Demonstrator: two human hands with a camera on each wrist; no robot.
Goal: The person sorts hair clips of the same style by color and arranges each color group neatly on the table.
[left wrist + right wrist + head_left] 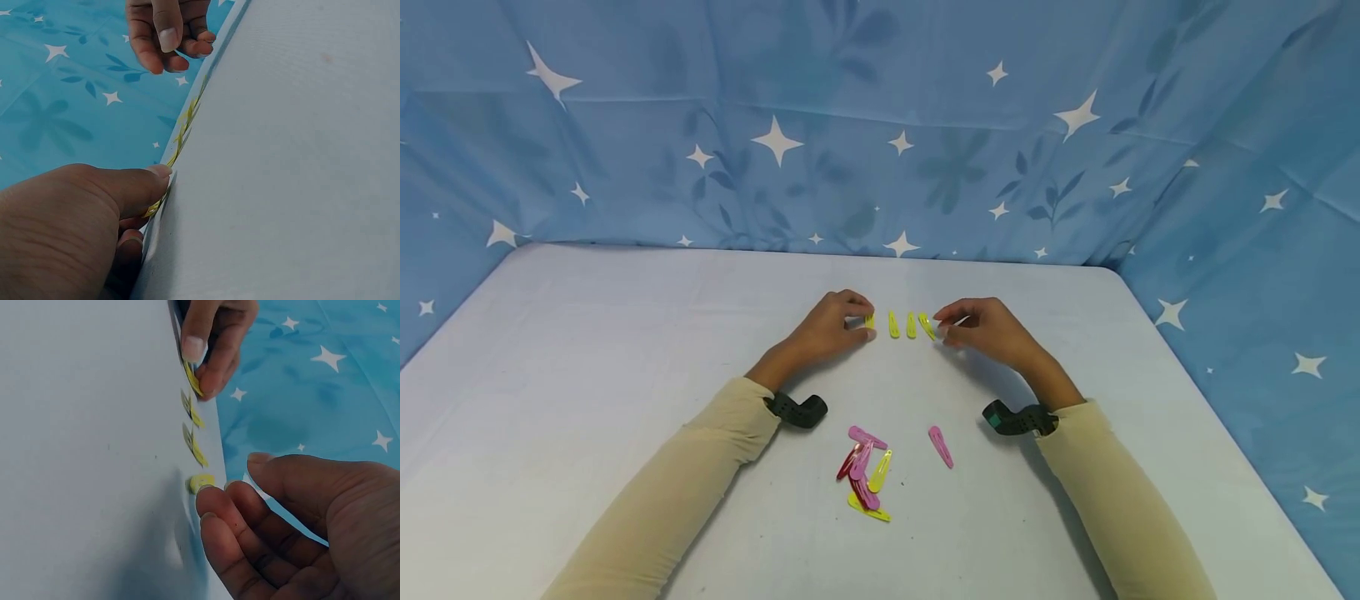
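Several yellow snap hair clips stand in a row near the table's far edge. My left hand (835, 325) pinches the leftmost yellow hair clip (192, 378) between thumb and fingers, at the table surface. Two upright yellow clips, one (893, 325) and another (912, 325), lie in the middle of the row. At the right end a tilted yellow clip (927, 326) lies by the fingertips of my right hand (981, 327). In the right wrist view that hand's thumb stands apart from its loosely bent fingers, with nothing held between them.
Nearer me lies a loose pile of pink, red and yellow hair clips, among them a pink one (861, 460) and a yellow one (880, 472). A single pink clip (941, 447) lies to their right. A blue star-patterned curtain (850, 167) hangs behind the white table (625, 333).
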